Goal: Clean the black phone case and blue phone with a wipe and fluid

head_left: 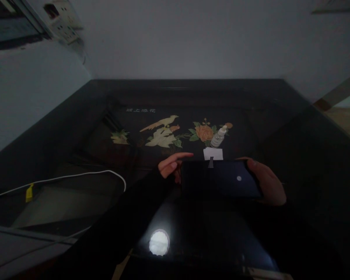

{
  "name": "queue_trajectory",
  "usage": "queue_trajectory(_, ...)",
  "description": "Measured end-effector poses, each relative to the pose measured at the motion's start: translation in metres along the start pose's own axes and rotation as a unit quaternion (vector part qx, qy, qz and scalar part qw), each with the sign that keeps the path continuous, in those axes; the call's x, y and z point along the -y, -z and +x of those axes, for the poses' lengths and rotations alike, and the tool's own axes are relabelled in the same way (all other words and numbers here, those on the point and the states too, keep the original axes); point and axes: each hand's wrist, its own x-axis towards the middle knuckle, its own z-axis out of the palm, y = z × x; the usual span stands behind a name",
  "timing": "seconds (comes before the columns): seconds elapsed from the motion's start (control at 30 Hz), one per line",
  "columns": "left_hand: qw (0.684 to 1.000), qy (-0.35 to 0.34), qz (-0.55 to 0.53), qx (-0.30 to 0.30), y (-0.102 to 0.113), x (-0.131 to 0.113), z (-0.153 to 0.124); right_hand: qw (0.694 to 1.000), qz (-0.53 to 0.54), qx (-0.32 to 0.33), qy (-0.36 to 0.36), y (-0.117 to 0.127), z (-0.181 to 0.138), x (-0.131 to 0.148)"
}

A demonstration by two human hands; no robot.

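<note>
I hold a dark smartphone flat and sideways over a black glossy table. My right hand grips its right end, fingers wrapped round the edge. My left hand is at the phone's left end, index finger stretched out above the corner, the other fingers curled; whether it grips the phone is hidden. Both arms wear dark sleeves. The screen is nearly black with a small round mark.
A small white bottle lies tilted beside a white paper slip just beyond the phone. Inlaid bird and flower decor covers the tabletop. A white cable curves at left. A lamp reflection shines near me.
</note>
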Motion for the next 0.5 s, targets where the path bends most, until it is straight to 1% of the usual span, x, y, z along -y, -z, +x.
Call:
queue_trajectory(0.07, 0.996, -0.025, 0.082, 0.009, 0.0037, 0.0011, -0.001, 0.999, 0.015, 0.027, -0.009, -0.0013, -0.0014, -0.0004)
queue_trajectory(0.13, 0.99, -0.035, 0.134, 0.015, 0.0045, 0.0021, -0.003, 0.999, 0.01, 0.037, -0.012, -0.0017, -0.0025, -0.0004)
queue_trajectory(0.33, 0.988, -0.044, 0.143, 0.023, 0.0, 0.0041, -0.005, 0.999, -0.018, 0.022, 0.021, -0.0006, -0.0031, 0.0024)
queue_trajectory(0.5, 0.987, -0.047, 0.151, 0.018, -0.0023, 0.0077, -0.0031, 0.998, -0.009, 0.05, 0.026, 0.0004, -0.0029, 0.0026)
